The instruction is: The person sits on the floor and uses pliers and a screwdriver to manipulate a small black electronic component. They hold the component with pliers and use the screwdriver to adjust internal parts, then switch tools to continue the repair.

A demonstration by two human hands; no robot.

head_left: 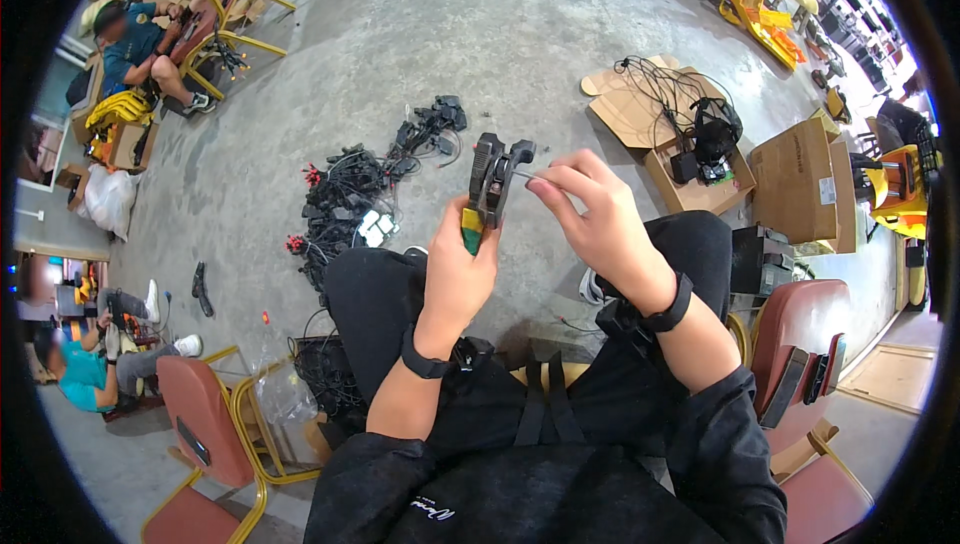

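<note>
In front of my lap, my left hand [460, 266] is closed around the yellow-and-green handle of a crimping tool [489, 176], whose black head points away from me. A thin grey cable [523, 175] runs from the tool's head to my right hand [600, 212]. Thumb and forefinger of that hand pinch it. How the cable's end sits inside the head is too small to make out. Beyond my left knee, a heap of black cables and adapters [345, 184] with some red ends lies on the floor.
An open cardboard box [700, 189] with black cables stands at the right, near a taller carton [800, 182]. Red chairs [205, 414] flank me. Two people sit at the left, one far [140, 49], one nearer [88, 374]. Yellow-orange parts [750, 14] lie far right.
</note>
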